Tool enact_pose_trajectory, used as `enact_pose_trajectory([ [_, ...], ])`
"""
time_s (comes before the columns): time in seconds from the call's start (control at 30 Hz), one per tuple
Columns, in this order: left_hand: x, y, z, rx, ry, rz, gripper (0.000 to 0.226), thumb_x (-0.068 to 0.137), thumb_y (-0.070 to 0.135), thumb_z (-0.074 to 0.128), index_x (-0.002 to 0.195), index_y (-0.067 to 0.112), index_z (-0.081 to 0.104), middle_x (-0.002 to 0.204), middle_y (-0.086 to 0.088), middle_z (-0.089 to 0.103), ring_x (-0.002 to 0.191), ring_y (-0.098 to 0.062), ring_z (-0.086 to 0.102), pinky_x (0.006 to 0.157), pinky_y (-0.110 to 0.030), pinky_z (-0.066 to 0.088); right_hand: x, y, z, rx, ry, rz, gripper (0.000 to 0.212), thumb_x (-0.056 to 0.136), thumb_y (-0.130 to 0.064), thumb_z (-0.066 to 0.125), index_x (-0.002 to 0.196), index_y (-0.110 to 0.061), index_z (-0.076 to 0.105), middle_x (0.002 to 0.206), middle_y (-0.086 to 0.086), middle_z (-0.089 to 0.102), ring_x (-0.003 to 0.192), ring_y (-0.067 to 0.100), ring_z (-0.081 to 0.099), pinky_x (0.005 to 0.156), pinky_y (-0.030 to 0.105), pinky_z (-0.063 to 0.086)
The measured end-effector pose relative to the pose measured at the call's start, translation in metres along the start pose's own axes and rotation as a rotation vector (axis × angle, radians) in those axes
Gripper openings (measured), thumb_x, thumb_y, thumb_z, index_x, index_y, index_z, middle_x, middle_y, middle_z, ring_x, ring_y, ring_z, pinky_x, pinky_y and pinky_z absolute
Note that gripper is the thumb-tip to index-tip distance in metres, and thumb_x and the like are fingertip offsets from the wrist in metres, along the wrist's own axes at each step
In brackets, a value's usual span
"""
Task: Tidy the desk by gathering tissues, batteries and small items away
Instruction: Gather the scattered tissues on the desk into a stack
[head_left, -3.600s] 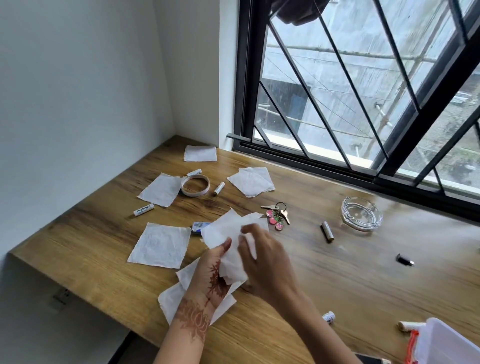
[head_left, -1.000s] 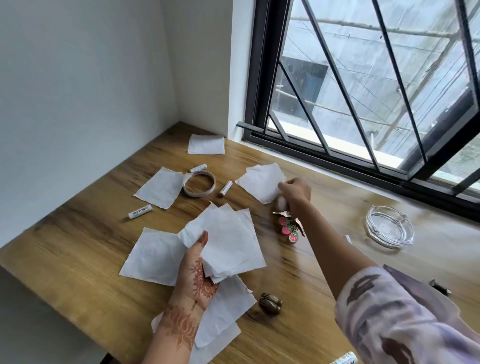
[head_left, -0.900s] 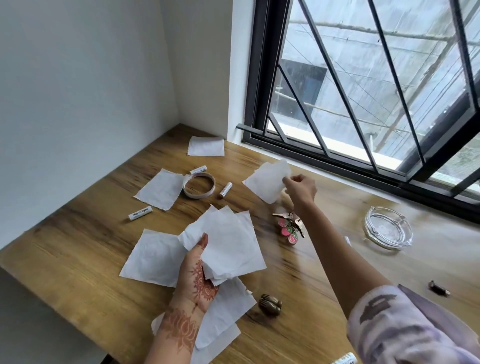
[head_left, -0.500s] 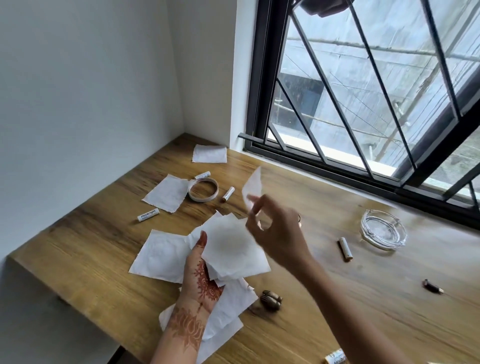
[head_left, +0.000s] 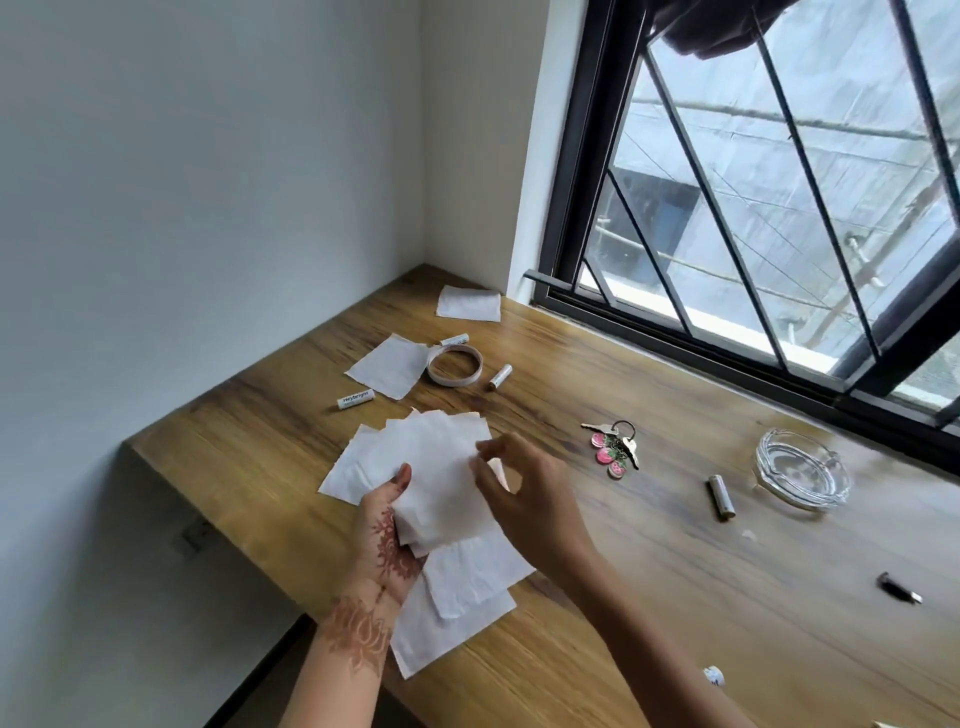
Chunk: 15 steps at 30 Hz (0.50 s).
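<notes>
My left hand (head_left: 387, 535) grips a stack of white tissues (head_left: 441, 478) above the desk's near edge. My right hand (head_left: 524, 493) pinches the top tissue of that stack at its right edge. More tissues (head_left: 467, 597) lie on the desk under my hands. One tissue (head_left: 387, 366) lies farther back and another (head_left: 469, 303) sits in the far corner. White batteries lie at the left (head_left: 355, 399), behind the tape (head_left: 455, 340) and right of it (head_left: 500, 376). A dark battery (head_left: 721, 497) lies near the ashtray. A key bunch (head_left: 615, 448) with pink charms rests mid-desk.
A tape roll (head_left: 455, 367) lies by the back tissue. A glass ashtray (head_left: 800, 474) stands at the right, a small black item (head_left: 897, 587) beyond it. The wooden desk (head_left: 675, 597) ends at a white wall on the left and a barred window (head_left: 779, 208) behind.
My right hand took the tissue from beside the keys and brought it back onto the stack in my left hand. The spot by the keys now shows bare wood.
</notes>
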<state>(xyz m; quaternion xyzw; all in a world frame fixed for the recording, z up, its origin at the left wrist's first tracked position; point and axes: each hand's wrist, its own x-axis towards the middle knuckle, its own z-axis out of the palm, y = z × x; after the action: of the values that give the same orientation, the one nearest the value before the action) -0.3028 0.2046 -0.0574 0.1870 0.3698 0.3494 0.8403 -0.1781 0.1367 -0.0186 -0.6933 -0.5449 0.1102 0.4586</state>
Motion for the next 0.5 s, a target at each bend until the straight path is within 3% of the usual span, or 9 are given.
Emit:
enact_pose_trajectory([
  [0.1, -0.012, 0.011, -0.010, 0.005, -0.031, 0.178, 0.021, 0.090, 0.021, 0.048, 0.099, 0.023, 0.068, 0.092, -0.005, 0.073, 0.079, -0.022, 0.070, 0.064, -0.036, 0.057, -0.003, 0.013, -0.003, -0.045, 0.073, 0.117, 0.002, 0.084, -0.014, 0.063, 0.083, -0.012, 0.063, 0.081, -0.005, 0.064, 0.078, 0.010, 0.060, 0.070, 0.022, 0.048],
  [0.2, -0.020, 0.019, -0.028, -0.014, -0.059, 0.239, 0.028, 0.091, 0.019, 0.047, 0.117, 0.025, 0.055, 0.101, -0.002, 0.071, 0.087, -0.020, 0.071, 0.061, -0.037, 0.059, -0.018, 0.028, -0.004, -0.152, -0.002, 0.195, 0.008, 0.083, -0.016, 0.066, 0.088, -0.011, 0.063, 0.085, -0.002, 0.063, 0.081, 0.014, 0.058, 0.067, 0.019, 0.044],
  [0.3, -0.026, 0.019, -0.040, -0.002, -0.028, 0.281, 0.033, 0.092, 0.018, 0.048, 0.124, 0.025, 0.051, 0.108, -0.003, 0.068, 0.092, -0.020, 0.069, 0.062, -0.035, 0.059, -0.036, 0.037, 0.001, -0.236, -0.123, 0.276, 0.025, 0.083, -0.028, 0.067, 0.102, -0.013, 0.060, 0.099, 0.000, 0.061, 0.086, 0.013, 0.054, 0.068, 0.019, 0.041],
  [0.43, -0.028, 0.016, -0.053, -0.048, 0.042, 0.295, 0.044, 0.086, 0.020, 0.055, 0.129, 0.022, 0.048, 0.121, -0.007, 0.063, 0.091, -0.017, 0.070, 0.063, -0.033, 0.058, -0.045, 0.041, 0.010, -0.305, -0.181, 0.304, 0.038, 0.086, -0.028, 0.063, 0.118, -0.011, 0.054, 0.114, 0.003, 0.055, 0.099, 0.016, 0.052, 0.076, 0.021, 0.042],
  [0.5, -0.030, 0.014, -0.056, -0.058, 0.063, 0.278, 0.043, 0.087, 0.018, 0.055, 0.130, 0.020, 0.048, 0.111, -0.005, 0.069, 0.089, -0.019, 0.071, 0.060, -0.034, 0.058, -0.045, 0.042, 0.013, -0.362, -0.204, 0.298, 0.034, 0.087, -0.025, 0.062, 0.116, -0.009, 0.055, 0.112, 0.005, 0.053, 0.099, 0.019, 0.050, 0.078, 0.025, 0.044],
])
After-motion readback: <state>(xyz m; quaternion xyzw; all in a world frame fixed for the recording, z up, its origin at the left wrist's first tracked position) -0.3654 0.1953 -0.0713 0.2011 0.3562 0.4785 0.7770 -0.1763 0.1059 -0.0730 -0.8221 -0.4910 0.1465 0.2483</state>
